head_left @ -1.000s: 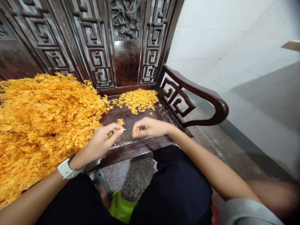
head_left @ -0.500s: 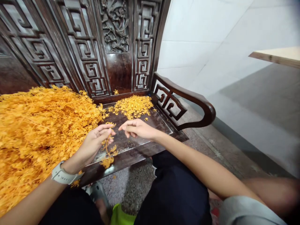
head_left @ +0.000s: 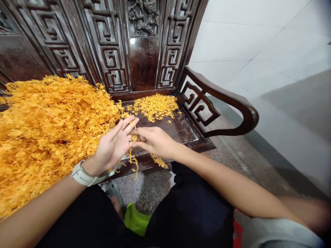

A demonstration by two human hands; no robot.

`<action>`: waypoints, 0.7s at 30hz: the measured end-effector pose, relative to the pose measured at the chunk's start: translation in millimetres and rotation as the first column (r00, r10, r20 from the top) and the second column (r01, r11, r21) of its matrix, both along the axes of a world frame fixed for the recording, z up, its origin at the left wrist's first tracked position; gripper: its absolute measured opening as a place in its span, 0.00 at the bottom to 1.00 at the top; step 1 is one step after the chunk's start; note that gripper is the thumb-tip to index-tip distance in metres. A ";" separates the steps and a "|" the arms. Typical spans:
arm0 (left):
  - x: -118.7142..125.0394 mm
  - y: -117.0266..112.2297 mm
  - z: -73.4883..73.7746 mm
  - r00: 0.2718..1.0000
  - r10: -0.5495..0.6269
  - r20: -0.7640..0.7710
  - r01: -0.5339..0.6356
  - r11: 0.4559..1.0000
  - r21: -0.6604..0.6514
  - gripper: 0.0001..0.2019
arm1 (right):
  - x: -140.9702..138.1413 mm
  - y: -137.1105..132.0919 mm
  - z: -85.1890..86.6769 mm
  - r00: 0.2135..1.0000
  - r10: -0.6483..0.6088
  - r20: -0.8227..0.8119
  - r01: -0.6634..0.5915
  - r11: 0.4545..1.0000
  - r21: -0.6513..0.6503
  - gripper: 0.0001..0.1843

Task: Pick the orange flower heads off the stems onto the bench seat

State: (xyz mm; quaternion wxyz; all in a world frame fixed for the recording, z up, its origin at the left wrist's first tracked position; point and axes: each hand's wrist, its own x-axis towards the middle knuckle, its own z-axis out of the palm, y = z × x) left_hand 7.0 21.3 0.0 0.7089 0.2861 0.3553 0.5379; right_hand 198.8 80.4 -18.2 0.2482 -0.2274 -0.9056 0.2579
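Left hand (head_left: 113, 146): fingers apart. Right hand (head_left: 158, 141) at orange sprig (head_left: 134, 138), closure unclear. Best steadied firmly, clear of nine-o'clock pile (head_left: 57, 127).

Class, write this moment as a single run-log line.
left hand: open, palm showing | right hand: touching orange strands | bench: large orange heap, smaller orange pile

Yellow-orange sprigs (head_left: 62, 127), dark-brown bench (head_left: 178, 129)
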 end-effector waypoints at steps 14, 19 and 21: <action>0.7 -2.7 -14.1 0.971 0.202 -0.130 -0.206 0.978 -0.021 0.22 | -12.2 -31.9 14.8 0.950 0.280 -0.137 -0.289 0.956 -0.053 0.15; -5.3 5.2 -4.5 0.967 0.245 -0.077 -0.246 0.969 -0.009 0.19 | -10.8 -58.0 33.2 0.856 0.512 -0.067 -0.516 0.844 -0.147 0.10; -23.3 19.1 2.3 0.939 0.345 -0.018 -0.344 0.938 0.042 0.19 | -16.4 -81.5 40.4 0.643 0.766 -0.029 -0.750 0.621 -0.229 0.09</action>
